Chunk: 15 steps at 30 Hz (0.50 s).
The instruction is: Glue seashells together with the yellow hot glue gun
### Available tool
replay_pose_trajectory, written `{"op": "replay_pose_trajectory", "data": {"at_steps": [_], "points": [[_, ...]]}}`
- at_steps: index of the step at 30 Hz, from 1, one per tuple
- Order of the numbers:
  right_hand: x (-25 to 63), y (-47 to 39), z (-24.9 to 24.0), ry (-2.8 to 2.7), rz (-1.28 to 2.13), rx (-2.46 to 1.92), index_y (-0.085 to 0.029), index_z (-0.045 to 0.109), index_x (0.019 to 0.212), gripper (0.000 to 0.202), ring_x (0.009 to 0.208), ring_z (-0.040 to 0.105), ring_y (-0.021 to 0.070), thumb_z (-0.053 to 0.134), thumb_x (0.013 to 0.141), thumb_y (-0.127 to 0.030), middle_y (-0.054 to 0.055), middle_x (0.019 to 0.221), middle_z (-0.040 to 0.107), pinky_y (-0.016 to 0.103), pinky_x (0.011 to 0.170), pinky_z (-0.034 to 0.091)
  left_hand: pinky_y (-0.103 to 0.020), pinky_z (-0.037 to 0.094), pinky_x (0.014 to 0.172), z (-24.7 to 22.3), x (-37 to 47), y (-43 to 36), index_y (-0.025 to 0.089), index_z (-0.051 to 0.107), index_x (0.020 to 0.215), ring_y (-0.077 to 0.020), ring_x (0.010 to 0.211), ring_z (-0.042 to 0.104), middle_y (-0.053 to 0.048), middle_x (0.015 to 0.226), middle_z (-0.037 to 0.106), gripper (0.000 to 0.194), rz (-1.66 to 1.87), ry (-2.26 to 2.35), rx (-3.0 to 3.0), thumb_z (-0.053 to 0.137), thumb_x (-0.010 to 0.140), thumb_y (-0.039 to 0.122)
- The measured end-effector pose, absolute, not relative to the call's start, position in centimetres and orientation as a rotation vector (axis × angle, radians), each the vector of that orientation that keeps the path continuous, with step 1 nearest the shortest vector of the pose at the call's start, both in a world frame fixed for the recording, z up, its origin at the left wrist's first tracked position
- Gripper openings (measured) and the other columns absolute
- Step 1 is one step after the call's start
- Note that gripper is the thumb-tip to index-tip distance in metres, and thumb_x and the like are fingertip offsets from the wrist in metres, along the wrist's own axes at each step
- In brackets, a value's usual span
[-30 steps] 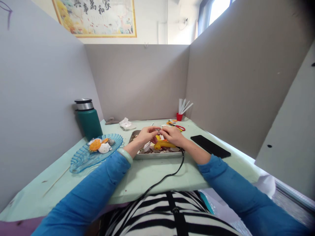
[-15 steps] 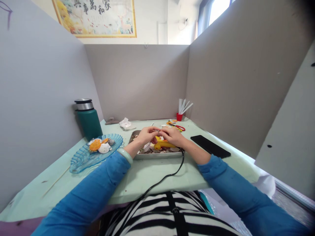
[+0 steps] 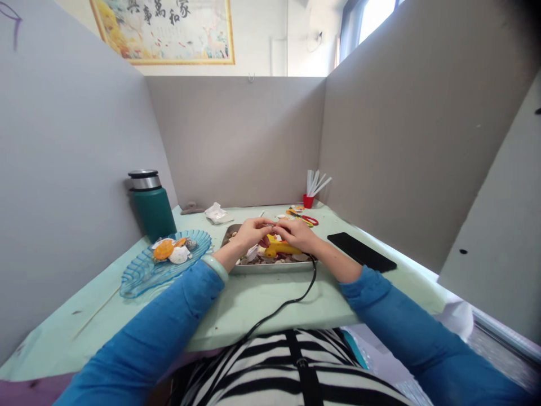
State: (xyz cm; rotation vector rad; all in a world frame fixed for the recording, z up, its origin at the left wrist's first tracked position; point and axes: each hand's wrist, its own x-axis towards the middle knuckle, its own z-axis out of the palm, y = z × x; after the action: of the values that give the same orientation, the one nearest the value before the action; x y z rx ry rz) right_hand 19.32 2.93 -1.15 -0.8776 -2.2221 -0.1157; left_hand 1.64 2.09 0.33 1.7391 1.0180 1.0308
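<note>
My left hand (image 3: pixel 254 233) and my right hand (image 3: pixel 297 234) meet fingertip to fingertip above a metal tray (image 3: pixel 274 269). Both are closed in a pinch, and whatever small thing sits between the fingers is too hidden to name. Under my right hand a yellow glue gun (image 3: pixel 279 248) lies in the tray, partly covered by it. Its black cord (image 3: pixel 284 304) runs over the tray's front rim towards my lap. Shells and small stones (image 3: pixel 253 258) fill the tray around the glue gun.
At left, a blue shell-shaped plate (image 3: pixel 141 276) holds orange and white shells (image 3: pixel 164 250), with a green bottle (image 3: pixel 153 211) behind. A black phone (image 3: pixel 361 251) lies at right. Scissors (image 3: pixel 310 220), a red cup of white sticks (image 3: pixel 308 201) and crumpled tissue (image 3: pixel 216 213) are farther back. Grey partitions (image 3: pixel 236 141) enclose the table.
Almost nothing differs. My hands stay over the tray with only a slight shift at the fingertips.
</note>
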Motion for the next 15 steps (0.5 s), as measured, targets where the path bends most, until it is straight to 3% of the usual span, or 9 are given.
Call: {"op": "replay_pose_trajectory", "data": {"at_steps": [8, 15], "points": [[19.27, 2.87, -1.26, -2.139, -0.133, -0.899, -0.016, 0.057, 0.067, 0.029, 0.054, 0.042, 0.0102, 0.045, 0.089, -0.032, -0.001, 0.057, 0.052, 0.023, 0.055, 0.027, -0.024, 0.050, 0.052, 0.22, 1.74, 2.16, 0.009, 0.053, 0.120, -0.0100, 0.048, 0.057, 0.000, 0.058, 0.060, 0.043, 1.019, 0.979, 1.733, 0.058, 0.078, 0.019], [19.21, 2.83, -1.24, -2.101, -0.127, -0.903, -0.017, 0.055, 0.067, 0.025, 0.052, 0.041, 0.0100, 0.049, 0.086, -0.032, -0.002, 0.055, 0.050, 0.023, 0.055, 0.026, -0.024, 0.050, 0.052, -0.07, 1.62, 2.64, 0.010, 0.054, 0.117, -0.0106, 0.051, 0.060, -0.004, 0.072, 0.066, 0.045, 1.028, 0.936, 1.730, 0.063, 0.075, 0.024]]}}
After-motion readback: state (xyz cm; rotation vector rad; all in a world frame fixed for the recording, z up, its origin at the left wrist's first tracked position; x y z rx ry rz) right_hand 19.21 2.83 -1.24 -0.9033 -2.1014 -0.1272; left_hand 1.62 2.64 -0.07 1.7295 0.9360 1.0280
